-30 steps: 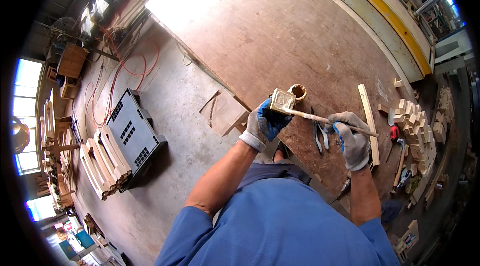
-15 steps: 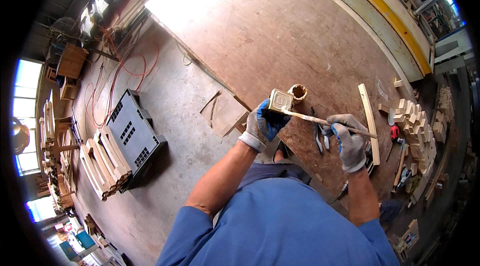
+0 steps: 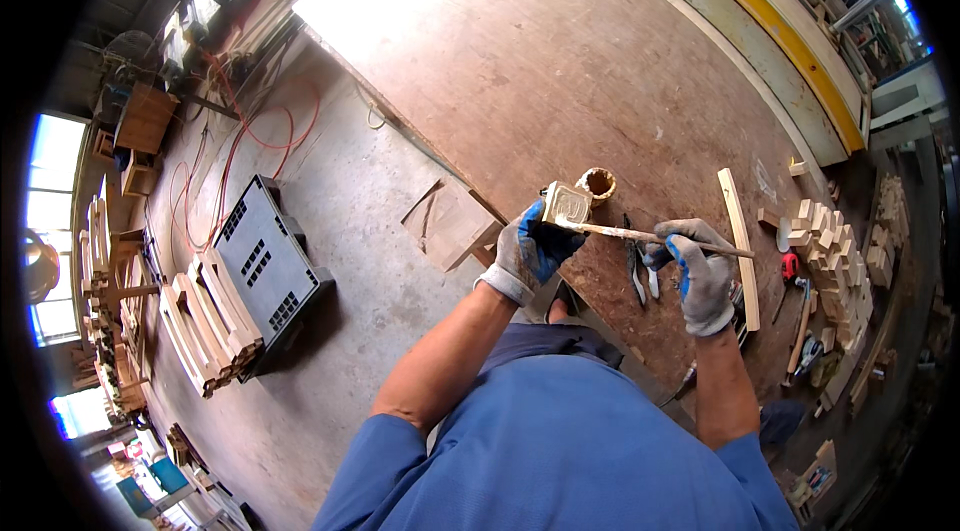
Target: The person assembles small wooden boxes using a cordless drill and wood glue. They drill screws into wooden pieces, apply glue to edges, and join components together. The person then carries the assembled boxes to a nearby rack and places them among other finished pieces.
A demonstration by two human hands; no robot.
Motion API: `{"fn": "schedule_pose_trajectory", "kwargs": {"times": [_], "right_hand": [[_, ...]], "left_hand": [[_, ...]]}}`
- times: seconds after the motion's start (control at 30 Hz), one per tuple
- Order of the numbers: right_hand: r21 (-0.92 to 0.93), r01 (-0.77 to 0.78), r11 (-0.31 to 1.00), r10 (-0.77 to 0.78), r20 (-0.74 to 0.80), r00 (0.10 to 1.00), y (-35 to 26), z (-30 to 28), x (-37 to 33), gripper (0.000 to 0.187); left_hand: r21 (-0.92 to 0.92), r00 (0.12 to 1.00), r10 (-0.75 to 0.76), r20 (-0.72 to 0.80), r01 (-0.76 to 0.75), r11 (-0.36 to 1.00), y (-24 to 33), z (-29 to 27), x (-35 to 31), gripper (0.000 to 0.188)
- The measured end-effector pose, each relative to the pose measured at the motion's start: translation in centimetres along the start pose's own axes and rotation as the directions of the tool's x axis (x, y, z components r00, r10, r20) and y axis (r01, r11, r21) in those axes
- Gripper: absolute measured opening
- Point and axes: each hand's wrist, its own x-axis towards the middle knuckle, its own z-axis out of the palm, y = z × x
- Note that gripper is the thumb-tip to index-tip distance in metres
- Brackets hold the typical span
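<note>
Gripped in my left hand (image 3: 538,249), in a grey glove with blue palm, is a small square wooden block (image 3: 567,203), its grooved face turned up. My gloved right hand (image 3: 696,271) holds a long thin stick (image 3: 625,232) like a pen. The stick's whitish tip meets the lower edge of the block; whether it has bristles cannot be made out. Just beyond the block, a round pot (image 3: 599,185) with a crusted, yellowish rim stands on the brown worktable (image 3: 560,81). Below the stick lie pliers-like hand tools (image 3: 636,276), partly covered by it.
To the right, a wooden strip (image 3: 738,246) lies near stacked small wood blocks (image 3: 830,251), a red tape measure (image 3: 789,266) and a hammer (image 3: 800,339). On the floor at left are a grey plastic crate (image 3: 265,261), curved wooden parts (image 3: 205,321) and red hoses (image 3: 235,166).
The stick's tip has slid slightly left along the block's lower edge, and my right hand has shifted a little up with it. My left hand still holds the block in nearly the same place.
</note>
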Motion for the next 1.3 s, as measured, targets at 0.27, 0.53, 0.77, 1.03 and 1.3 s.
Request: {"fn": "schedule_pose_trajectory", "kwargs": {"times": [0.27,0.53,0.77,1.03,1.3], "right_hand": [[0.06,0.004,0.998,0.001,-0.078,0.997,-0.2,0.8,0.9,0.016],[-0.049,0.094,0.994,-0.099,-0.099,0.99,0.6,-0.4,0.7,0.017],[0.064,0.147,0.987,-0.126,-0.257,0.958,0.2,-2.2,1.6,0.019],[-0.325,0.035,0.945,-0.086,-0.143,0.986,6.0,-1.9,8.5,0.011],[-0.558,-0.016,0.83,0.016,-0.005,1.0,13.0,-0.9,13.3,0.014]], "left_hand": [[0.079,1.0,-0.017,0.023,0.015,0.997,-0.1,0.4,-0.4,0.046],[0.03,0.999,-0.022,0.033,0.021,0.999,0.1,0.5,-0.4,0.045],[0.021,0.997,0.016,0.08,-0.018,1.0,0.3,0.7,-0.5,0.047],[0.119,0.998,-0.042,0.05,0.035,0.992,0.3,0.5,-6.3,0.055],[0.472,0.985,0.147,0.087,-0.17,0.865,2.8,4.1,-14.4,0.076]]}}
